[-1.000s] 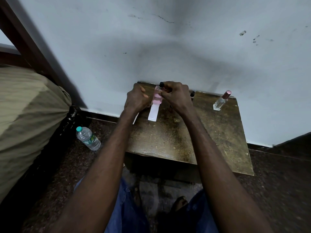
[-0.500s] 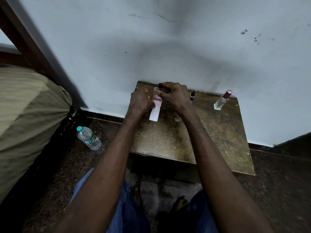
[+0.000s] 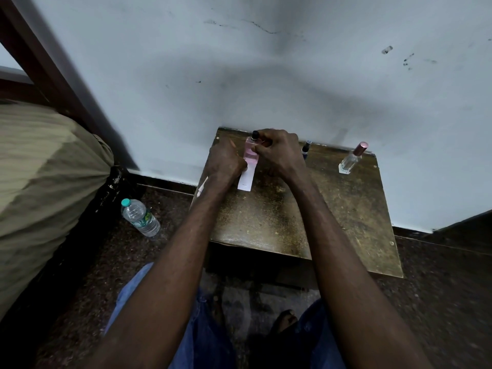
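Head view: we look down along both bare forearms to a small, worn wooden surface (image 3: pixel 332 209) set against a pale wall (image 3: pixel 266 75). The pink perfume bottle (image 3: pixel 251 153) stands upright on the surface's far left part, close to the wall, with its black spray cap (image 3: pixel 255 134) on top. Our right hand (image 3: pixel 279 153) grips the bottle from the right, its fingers (image 3: pixel 266 134) curled round the shoulder just beside the cap.

Our left hand (image 3: pixel 225 162) sits just left of the bottle. Its fingers are curled tight and pinch the left edge of a white paper strip (image 3: pixel 245 179). The strip runs from the foot of the bottle toward us. Whether its near end lies flat on the surface or is lifted, we cannot tell. A second scrap of white (image 3: pixel 202 186) shows under the left wrist at the surface's left edge, too hidden to name.

Just right of the right hand, against the wall, stands a small dark bottle (image 3: pixel 306 149). Well apart, near the far right corner, stands a clear glass perfume bottle (image 3: pixel 350 162) with a rose-coloured cap.

Left of the surface, a plastic water bottle (image 3: pixel 141 218) with a teal cap lies on the dark floor (image 3: pixel 439 302). Olive striped bedding (image 3: pixel 40 182) fills the left side of the view. At the bottom we see blue jeans (image 3: pixel 202 342) and a bare foot (image 3: pixel 285 319).
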